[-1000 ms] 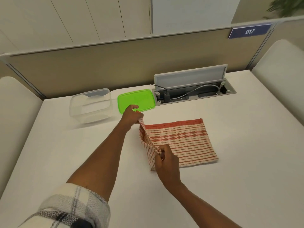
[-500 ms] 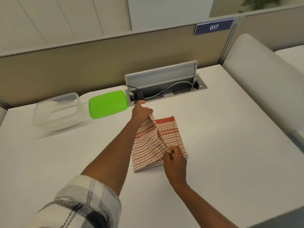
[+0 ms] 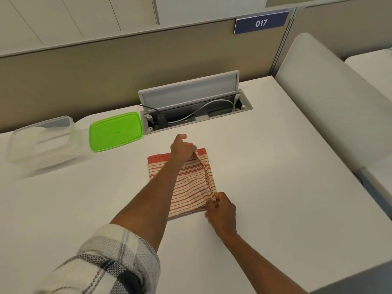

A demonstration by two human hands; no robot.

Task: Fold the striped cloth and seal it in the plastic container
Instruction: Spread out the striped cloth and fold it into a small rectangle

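The red-and-white striped cloth (image 3: 188, 187) lies folded on the white table, mid-view. My left hand (image 3: 182, 147) pinches its far right corner, the forearm crossing over the cloth. My right hand (image 3: 221, 211) pinches the near right corner, holding the doubled edge down at the table. The clear plastic container (image 3: 41, 141) stands open at the far left. Its green lid (image 3: 115, 131) lies flat to the right of it, apart from the cloth.
An open cable hatch (image 3: 191, 109) with wires sits in the table behind the cloth. A tan partition with a "017" sign (image 3: 261, 22) runs along the far edge. White padded seats (image 3: 331, 107) flank the table's right side.
Both hands carried the cloth's left edge over to the right, halving its width, and lowered it onto the right edge. The view also shifted rightward.
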